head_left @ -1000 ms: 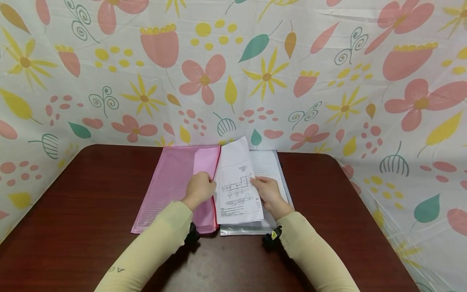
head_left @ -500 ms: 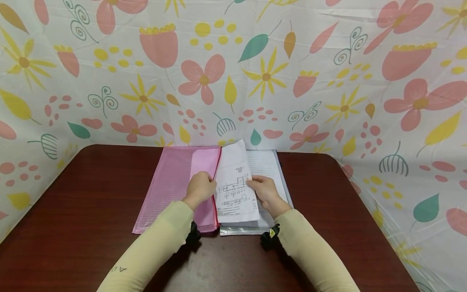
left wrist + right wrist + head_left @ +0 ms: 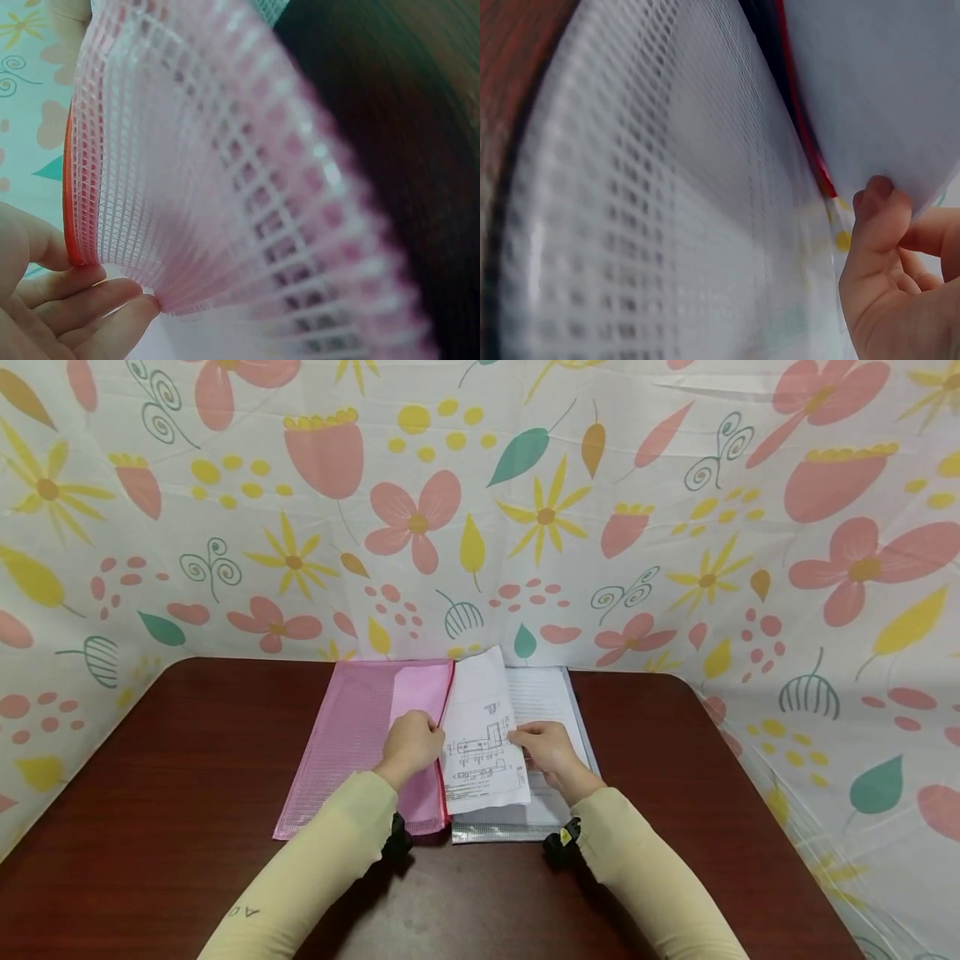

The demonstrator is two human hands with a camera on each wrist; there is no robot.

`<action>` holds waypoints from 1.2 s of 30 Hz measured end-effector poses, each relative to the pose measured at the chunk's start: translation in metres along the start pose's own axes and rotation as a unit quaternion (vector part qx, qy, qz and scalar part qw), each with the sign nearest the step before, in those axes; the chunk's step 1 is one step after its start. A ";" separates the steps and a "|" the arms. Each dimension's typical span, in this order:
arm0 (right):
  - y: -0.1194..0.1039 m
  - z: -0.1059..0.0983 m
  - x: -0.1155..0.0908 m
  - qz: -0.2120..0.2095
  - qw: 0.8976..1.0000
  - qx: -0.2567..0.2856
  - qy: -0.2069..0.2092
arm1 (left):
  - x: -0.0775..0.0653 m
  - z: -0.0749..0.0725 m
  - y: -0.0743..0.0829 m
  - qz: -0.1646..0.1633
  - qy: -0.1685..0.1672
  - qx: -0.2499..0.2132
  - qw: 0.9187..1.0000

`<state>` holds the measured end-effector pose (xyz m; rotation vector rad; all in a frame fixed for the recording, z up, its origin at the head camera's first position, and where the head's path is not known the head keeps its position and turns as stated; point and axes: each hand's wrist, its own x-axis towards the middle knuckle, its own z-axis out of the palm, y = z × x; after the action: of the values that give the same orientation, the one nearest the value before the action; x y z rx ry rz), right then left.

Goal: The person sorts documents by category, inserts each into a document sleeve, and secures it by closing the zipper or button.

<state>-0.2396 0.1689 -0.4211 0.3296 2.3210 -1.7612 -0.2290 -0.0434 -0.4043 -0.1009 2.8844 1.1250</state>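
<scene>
A pink mesh zipper pouch (image 3: 337, 752) with a red edge lies on the table. My left hand (image 3: 411, 747) pinches its right edge, and in the left wrist view the fingers (image 3: 120, 315) gather the pink mesh. A white sheet of paper (image 3: 480, 710) printed with line drawings reaches from under that edge toward the right. Its right side is pinched by my right hand (image 3: 551, 752); the right wrist view shows thumb and fingers (image 3: 885, 214) on the paper. Below the sheet is a clear mesh pouch (image 3: 502, 833) containing printed paper. How far the sheet sits inside the pink pouch is hidden.
Both pouches lie on a dark reddish-brown table (image 3: 187, 760). A floral curtain (image 3: 420, 443) hangs close behind its back edge. Black wrist cameras (image 3: 558, 847) sit under both cuffs.
The sheet and my right hand have shifted slightly left, toward the pink pouch. The sheet's lower edge has risen a little. My left hand has stayed nearly still, holding the pouch edge.
</scene>
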 end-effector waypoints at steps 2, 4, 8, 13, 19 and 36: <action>0.000 0.002 0.000 -0.002 1.000 0.010 0.003 | 0.000 0.000 0.001 -0.004 -0.003 -0.002 1.000; 0.000 0.004 -0.001 -0.005 1.000 0.015 0.006 | -0.001 -0.001 0.002 -0.006 -0.007 -0.004 1.000; 0.001 0.009 -0.001 -0.009 1.000 0.025 0.009 | -0.001 -0.001 0.002 -0.009 -0.008 -0.005 1.000; 0.001 0.015 -0.001 -0.013 0.999 0.032 0.010 | -0.002 -0.001 0.002 -0.007 -0.006 -0.015 1.000; 0.000 0.022 -0.003 -0.015 1.000 0.023 0.015 | -0.003 -0.001 0.003 0.011 0.000 -0.022 1.000; -0.002 0.036 -0.005 -0.015 0.999 0.039 0.021 | -0.007 0.001 0.002 0.021 0.046 -0.072 0.996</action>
<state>-0.2344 0.1330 -0.4270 0.3495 2.3005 -1.8807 -0.2217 -0.0407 -0.4037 -0.1002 2.8944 1.3706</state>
